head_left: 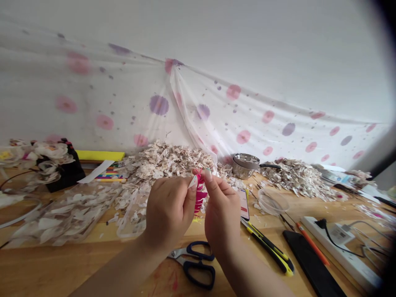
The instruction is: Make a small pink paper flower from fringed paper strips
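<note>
1. Printed sheet (123, 99): biggest thing here, draped along the wall behind everything.
2. Wooden table (46, 266): runs under the whole workspace; both forearms reach over it from the near side.
3. Petal heap (173, 159): pale, dry-looking pieces, beyond the hands and well apart from the grip.
4. Left hand (168, 210) and right hand (222, 210): raised over the table, facing each other, thumbs uppermost, only a narrow gap between. Neither is clearly nearer the work; both are at it.
5. Scissors (187, 264): lying on the table, nearer the person than the grip, handle loops toward the right forearm; neither hand touches them.
6. Utility knife (268, 246): just beside the right wrist, also lying free.
7. Magenta fringed strip (200, 200): the piece in hand. Sits in the gap between the hands, hanging below the fingertips; long axis roughly upright, cut fringes sticking out sideways. Key relation: top end at the grip, the rest downward.
8. Grip: thumb and finger pressed together on each hand, both pinching the strip's top end; exact contact hidden behind the thumbs.
</note>
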The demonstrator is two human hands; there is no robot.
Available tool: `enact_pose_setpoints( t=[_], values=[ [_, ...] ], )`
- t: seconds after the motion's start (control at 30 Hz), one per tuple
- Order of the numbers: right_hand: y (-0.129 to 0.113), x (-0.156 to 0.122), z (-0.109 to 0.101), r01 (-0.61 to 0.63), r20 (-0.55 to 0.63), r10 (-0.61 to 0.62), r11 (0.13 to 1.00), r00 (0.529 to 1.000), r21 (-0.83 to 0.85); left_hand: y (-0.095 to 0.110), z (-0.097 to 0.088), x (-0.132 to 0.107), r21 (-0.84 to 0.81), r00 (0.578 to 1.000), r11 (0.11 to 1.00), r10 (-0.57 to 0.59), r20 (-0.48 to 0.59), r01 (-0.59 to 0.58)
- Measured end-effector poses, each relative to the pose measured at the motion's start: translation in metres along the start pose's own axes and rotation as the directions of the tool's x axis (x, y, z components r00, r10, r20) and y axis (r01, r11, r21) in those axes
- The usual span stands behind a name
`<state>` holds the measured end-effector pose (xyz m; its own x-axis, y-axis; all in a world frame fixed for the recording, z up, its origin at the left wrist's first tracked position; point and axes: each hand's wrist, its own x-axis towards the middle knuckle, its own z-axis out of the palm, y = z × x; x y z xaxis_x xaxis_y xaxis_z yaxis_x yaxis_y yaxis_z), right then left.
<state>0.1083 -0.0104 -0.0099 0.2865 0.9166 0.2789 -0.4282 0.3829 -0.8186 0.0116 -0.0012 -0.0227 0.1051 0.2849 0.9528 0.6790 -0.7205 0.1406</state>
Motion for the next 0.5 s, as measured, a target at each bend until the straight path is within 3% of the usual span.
enact_pose_setpoints(
  t=[0.33, 0.5],
  values=[
    [-0.0016, 0.0029, -0.0049, 0.111, 0.087, -0.101, 0.986, 0.991, -0.124, -0.0032, 0.0035, 0.0005, 0.016, 1.0, 1.0, -0.012, -0.003, 0.012],
    [0.0009, 0.0082, -0.0093, 0.267, 0.052, -0.262, 0.932, 0.964, -0.247, -0.0035, 0.0014, 0.0013, -0.008, 0.999, 0.999, -0.033, -0.007, 0.033]
  ],
)
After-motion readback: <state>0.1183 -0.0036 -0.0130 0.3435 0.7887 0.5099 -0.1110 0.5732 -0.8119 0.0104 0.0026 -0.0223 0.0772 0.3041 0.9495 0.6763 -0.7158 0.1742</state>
